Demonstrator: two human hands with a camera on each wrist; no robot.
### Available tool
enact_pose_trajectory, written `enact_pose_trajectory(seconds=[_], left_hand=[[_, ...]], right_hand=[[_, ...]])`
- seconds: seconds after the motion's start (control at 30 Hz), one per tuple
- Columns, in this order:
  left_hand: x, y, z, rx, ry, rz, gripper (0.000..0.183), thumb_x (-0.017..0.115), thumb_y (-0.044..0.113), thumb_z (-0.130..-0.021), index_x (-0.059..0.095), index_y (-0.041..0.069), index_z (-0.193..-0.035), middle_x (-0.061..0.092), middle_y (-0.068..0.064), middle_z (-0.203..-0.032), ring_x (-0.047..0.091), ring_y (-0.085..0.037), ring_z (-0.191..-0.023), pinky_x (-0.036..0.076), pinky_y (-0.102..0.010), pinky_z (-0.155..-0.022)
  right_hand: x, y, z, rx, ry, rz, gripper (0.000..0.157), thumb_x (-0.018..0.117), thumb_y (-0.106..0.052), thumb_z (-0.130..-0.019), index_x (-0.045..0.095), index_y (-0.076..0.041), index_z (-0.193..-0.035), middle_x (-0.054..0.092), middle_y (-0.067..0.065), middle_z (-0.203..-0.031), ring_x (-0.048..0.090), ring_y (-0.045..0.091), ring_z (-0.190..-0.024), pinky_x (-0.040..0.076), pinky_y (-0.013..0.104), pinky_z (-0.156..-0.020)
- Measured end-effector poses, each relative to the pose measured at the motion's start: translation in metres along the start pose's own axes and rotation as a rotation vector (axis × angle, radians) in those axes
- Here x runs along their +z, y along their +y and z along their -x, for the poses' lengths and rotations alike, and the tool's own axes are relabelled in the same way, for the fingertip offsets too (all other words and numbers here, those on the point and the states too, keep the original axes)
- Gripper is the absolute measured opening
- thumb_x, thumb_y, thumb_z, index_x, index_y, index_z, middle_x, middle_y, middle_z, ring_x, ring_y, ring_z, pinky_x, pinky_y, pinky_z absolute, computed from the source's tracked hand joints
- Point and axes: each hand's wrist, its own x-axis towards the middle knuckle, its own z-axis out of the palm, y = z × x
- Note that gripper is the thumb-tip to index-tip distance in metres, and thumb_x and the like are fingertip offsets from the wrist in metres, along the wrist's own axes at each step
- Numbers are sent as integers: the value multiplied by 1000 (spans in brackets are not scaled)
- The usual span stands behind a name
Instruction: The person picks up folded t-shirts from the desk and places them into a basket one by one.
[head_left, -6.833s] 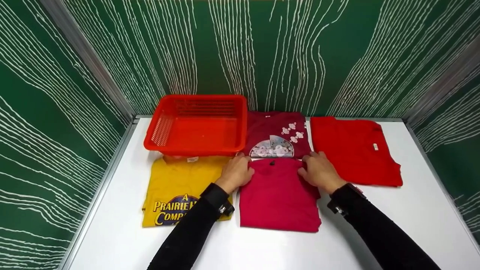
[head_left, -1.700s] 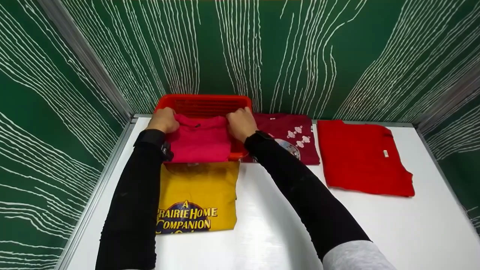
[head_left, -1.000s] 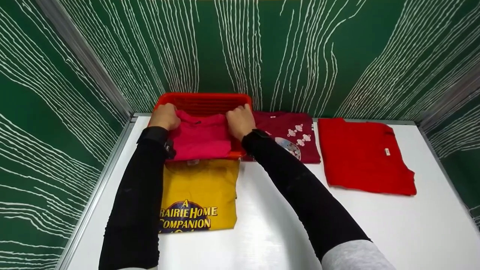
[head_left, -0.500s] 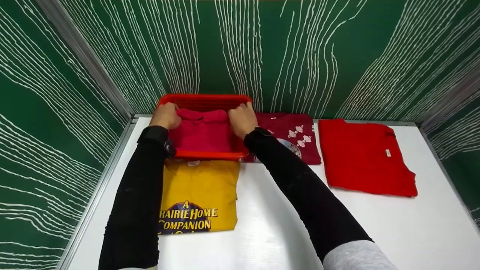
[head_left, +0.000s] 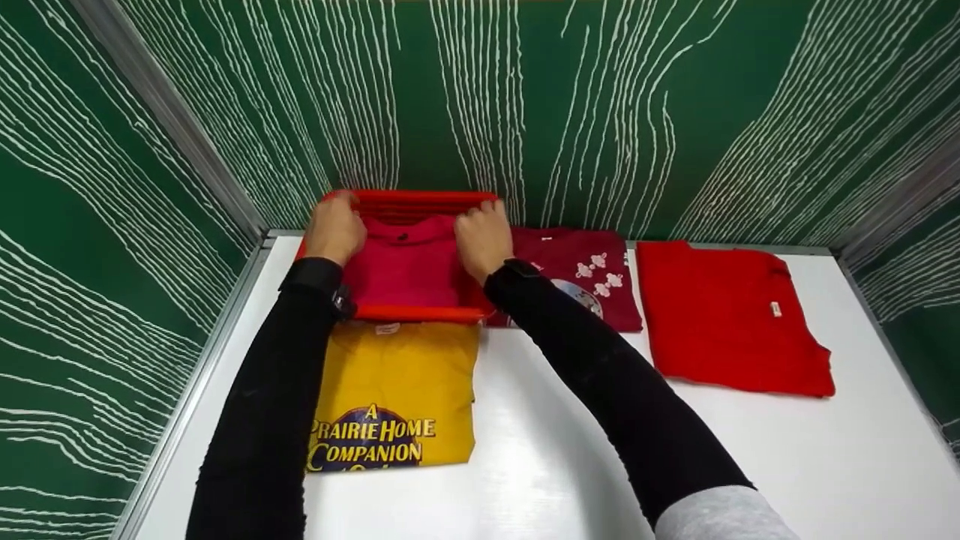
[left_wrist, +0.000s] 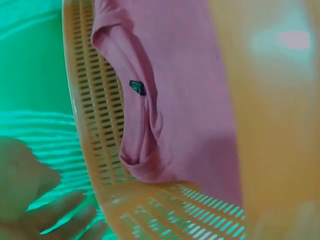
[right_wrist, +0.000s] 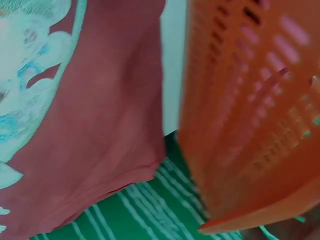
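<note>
A folded pink T-shirt (head_left: 405, 266) lies inside the red plastic basket (head_left: 420, 313), its collar towards the back wall. My left hand (head_left: 335, 231) is over the basket's left rim. In the left wrist view its fingers are apart from the shirt, which lies with its collar and dark tag uppermost. My right hand (head_left: 484, 241) is at the right rim, fingers bent down beside the shirt's shoulder; I cannot tell whether it grips the cloth. In the right wrist view, only a bit of the hand shows beyond the rim.
In front of the basket lies a folded yellow T-shirt (head_left: 405, 375) with printed lettering. A maroon T-shirt (head_left: 555, 244) is right of the basket, partly under my right sleeve. Farther right is a red garment (head_left: 727, 315). Green patterned walls (head_left: 585, 112) enclose the white table (head_left: 540, 465).
The pink T-shirt has gone from the table's middle into the basket; its lower edge has dropped inside the front rim. My left hand has just lifted slightly and come off the cloth.
</note>
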Motion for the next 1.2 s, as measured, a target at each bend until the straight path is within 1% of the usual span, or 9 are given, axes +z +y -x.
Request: enact_pose_trajectory(seconds=[0.13, 0.3, 0.43, 0.53, 0.63, 0.8, 0.9, 1.03, 1.2], left_hand=[[1, 6, 12, 75, -236, -161, 30, 46, 16, -106, 73, 2, -108, 72, -25, -127, 63, -35, -103, 55, -50, -94], [4, 9, 28, 160, -453, -280, 28, 46, 16, -105, 69, 0, -101, 70, -27, -130, 55, -32, -98, 51, -47, -94], [7, 5, 41, 166, -553, -261, 29, 52, 19, -106, 75, 2, -102, 71, -20, -126, 60, -30, -104, 52, -46, -98], [10, 1, 51, 182, -470, -181, 29, 55, 21, -109, 79, 5, -105, 74, -18, -119, 65, -30, -103, 55, -48, -99], [9, 5, 66, 235, -282, -69, 27, 57, 21, -110, 79, 5, -111, 77, -17, -111, 69, -32, -99, 57, -49, -96], [-1, 22, 111, 358, -52, 43, 25, 62, 24, -110, 79, 7, -117, 78, -12, -111, 72, -32, -99, 62, -50, -94], [-4, 32, 145, 416, -45, 94, 21, 63, 23, -110, 78, 10, -113, 77, -8, -109, 71, -28, -98, 63, -46, -94], [4, 39, 183, 455, -159, 143, 20, 62, 22, -110, 79, 12, -112, 77, -4, -109, 69, -24, -100, 62, -42, -94], [22, 7, 204, 425, -153, 3, 26, 65, 20, -109, 81, 9, -126, 77, -9, -127, 67, -32, -121, 57, -48, -109]], right_hand=[[-10, -12, 9, -91, -231, -140, 19, 63, -8, -104, 77, -7, -92, 80, 16, -102, 75, 33, -98, 62, 50, -94], [-11, -24, 18, -241, -504, -251, 22, 64, -15, -106, 83, -6, -106, 83, 14, -112, 75, 28, -101, 64, 47, -93], [-14, -27, 22, -243, -537, -265, 25, 61, -15, -107, 85, -7, -108, 82, 14, -115, 73, 28, -102, 63, 46, -96], [-24, -27, 27, -197, -440, -320, 24, 61, -14, -107, 83, -8, -98, 80, 11, -103, 69, 26, -94, 62, 48, -90], [-40, -28, 36, -200, -279, -410, 26, 61, -15, -106, 81, -9, -92, 75, 7, -88, 67, 25, -84, 62, 47, -84], [-64, -31, 71, -239, -48, -560, 26, 59, -19, -109, 79, -9, -95, 60, 1, -73, 61, 21, -71, 55, 39, -71], [-71, -33, 100, -273, -11, -597, 26, 60, -21, -109, 75, -11, -91, 53, -3, -69, 54, 18, -65, 48, 34, -64], [-65, -33, 136, -315, -69, -562, 24, 64, -21, -107, 72, -11, -87, 53, -4, -68, 55, 18, -62, 47, 34, -61], [-36, -38, 162, -322, -194, -444, 22, 68, -24, -107, 76, -10, -92, 70, 6, -80, 69, 28, -77, 58, 44, -72]])
